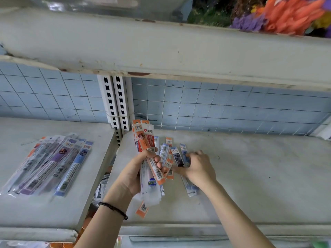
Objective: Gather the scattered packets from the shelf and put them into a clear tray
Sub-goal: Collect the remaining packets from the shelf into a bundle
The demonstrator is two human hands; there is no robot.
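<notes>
My left hand [138,169] grips a bundle of long narrow packets [146,140] with orange, red and white ends, held upright over the right shelf board [250,176]. Several more loose packets [176,158] lie on that board just right of the bundle. My right hand [198,167] rests on them, its fingers curled round a blue packet [185,154]. No clear tray is in view.
A fan of several packets [52,163] in purple, blue and orange lies on the left shelf board. A slotted white upright [116,104] divides the two boards. A shelf above [161,51] overhangs, with colourful artificial flowers [286,15] on it. Blue tiled wall behind.
</notes>
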